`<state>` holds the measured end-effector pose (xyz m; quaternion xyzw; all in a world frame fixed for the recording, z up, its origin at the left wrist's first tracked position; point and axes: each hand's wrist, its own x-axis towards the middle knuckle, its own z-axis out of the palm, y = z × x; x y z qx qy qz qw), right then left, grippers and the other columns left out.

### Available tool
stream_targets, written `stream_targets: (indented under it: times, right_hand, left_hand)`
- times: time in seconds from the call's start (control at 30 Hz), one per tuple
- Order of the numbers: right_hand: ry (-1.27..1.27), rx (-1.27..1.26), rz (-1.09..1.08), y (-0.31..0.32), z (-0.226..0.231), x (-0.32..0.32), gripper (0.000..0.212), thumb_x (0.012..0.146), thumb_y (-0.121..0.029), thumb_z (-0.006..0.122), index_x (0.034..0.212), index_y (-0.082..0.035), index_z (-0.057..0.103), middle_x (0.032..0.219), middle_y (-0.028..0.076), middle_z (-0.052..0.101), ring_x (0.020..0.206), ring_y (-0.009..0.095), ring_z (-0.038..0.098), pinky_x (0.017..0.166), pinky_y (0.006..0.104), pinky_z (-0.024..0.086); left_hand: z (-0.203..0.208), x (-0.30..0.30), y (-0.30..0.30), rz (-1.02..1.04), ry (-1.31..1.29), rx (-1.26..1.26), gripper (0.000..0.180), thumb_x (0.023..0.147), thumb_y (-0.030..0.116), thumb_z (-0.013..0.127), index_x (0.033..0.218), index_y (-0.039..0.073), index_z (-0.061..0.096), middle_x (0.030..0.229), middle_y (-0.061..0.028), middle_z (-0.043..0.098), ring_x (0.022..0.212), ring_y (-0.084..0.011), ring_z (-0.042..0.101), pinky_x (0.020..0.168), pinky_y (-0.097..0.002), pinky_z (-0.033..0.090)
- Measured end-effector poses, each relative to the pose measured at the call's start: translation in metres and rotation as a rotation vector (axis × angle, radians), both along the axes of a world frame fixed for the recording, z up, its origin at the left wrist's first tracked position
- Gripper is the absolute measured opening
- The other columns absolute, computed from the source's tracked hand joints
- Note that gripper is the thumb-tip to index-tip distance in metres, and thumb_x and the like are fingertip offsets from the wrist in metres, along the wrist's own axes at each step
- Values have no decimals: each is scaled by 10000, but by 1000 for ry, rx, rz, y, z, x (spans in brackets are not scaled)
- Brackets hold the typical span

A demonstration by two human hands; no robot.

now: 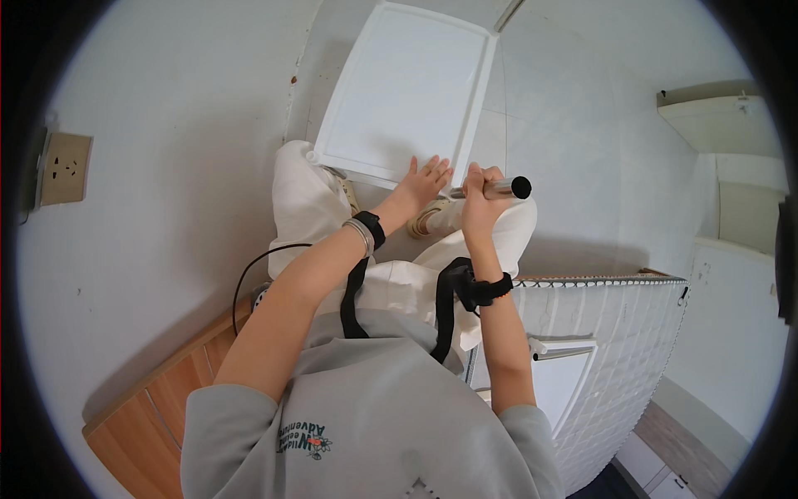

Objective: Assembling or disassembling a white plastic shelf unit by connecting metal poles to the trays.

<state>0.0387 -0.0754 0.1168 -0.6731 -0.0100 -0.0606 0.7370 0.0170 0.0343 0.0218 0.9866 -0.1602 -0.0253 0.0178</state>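
A white rectangular shelf panel [407, 83] with a raised rim stands in front of my knees, its near edge between my legs. My left hand [426, 183] lies on its near right corner, fingers stretched out and holding nothing. Just to the right, my right hand [480, 200] is wrapped round a shiny metal tube [505, 189]. The tube's dark open end points right, and its other end reaches toward the panel's near right corner. Whether the two are joined there is hidden by my hands. At the far right corner, a metal pole [509, 15] runs out of view.
A quilted bed cover [632, 333] spreads at my right, with another white panel [561, 382] lying on it. A wooden headboard [158, 416] is behind me at left. The left wall carries a socket [66, 168]. White shelves [723, 125] stand far right.
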Motion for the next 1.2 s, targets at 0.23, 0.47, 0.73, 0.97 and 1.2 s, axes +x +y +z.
stream_targets:
  times: [0.23, 0.47, 0.73, 0.97, 1.2]
  right_hand:
    - [23, -337, 628, -22, 22, 24, 249, 775, -76, 597, 592, -23, 436, 531, -12, 386, 531, 68, 340, 470, 243, 303]
    - [10, -87, -10, 16, 33, -9, 278, 806, -101, 608, 593, -36, 441, 528, -23, 427, 503, 44, 372, 472, 211, 314]
    - [2, -30, -60, 6, 22, 3, 280, 811, -40, 574, 574, -51, 426, 518, -57, 358, 495, 39, 296, 458, 207, 258]
    - [22, -120, 298, -18, 23, 13, 254, 757, -55, 603, 559, -30, 446, 504, -45, 348, 500, 50, 297, 453, 221, 260]
    - [88, -431, 868, -24, 57, 26, 254, 777, -83, 605, 586, -20, 450, 540, -21, 419, 522, 53, 346, 473, 224, 278]
  left_hand:
    - [-2, -1, 2, -9, -34, -113, 481, 822, 122, 444, 1289, 68, 344, 1371, -104, 303, 1271, -265, 289, 957, -554, 292]
    - [0, 5, 1, 1, 8, 29, 478, 836, 139, 452, 1295, 74, 333, 1377, -84, 295, 1276, -250, 279, 946, -540, 315]
    - [-1, 8, 2, -6, 27, 2, 493, 839, 127, 455, 1306, 79, 305, 1387, -77, 269, 1292, -240, 240, 966, -546, 295]
    - [3, 5, 2, 7, 74, -100, 489, 830, 106, 442, 1301, 75, 312, 1382, -85, 273, 1288, -252, 245, 971, -560, 275]
    - [-9, 0, 6, 0, -63, -293, 469, 820, 100, 435, 1279, 69, 342, 1352, -101, 327, 1263, -272, 296, 961, -570, 278]
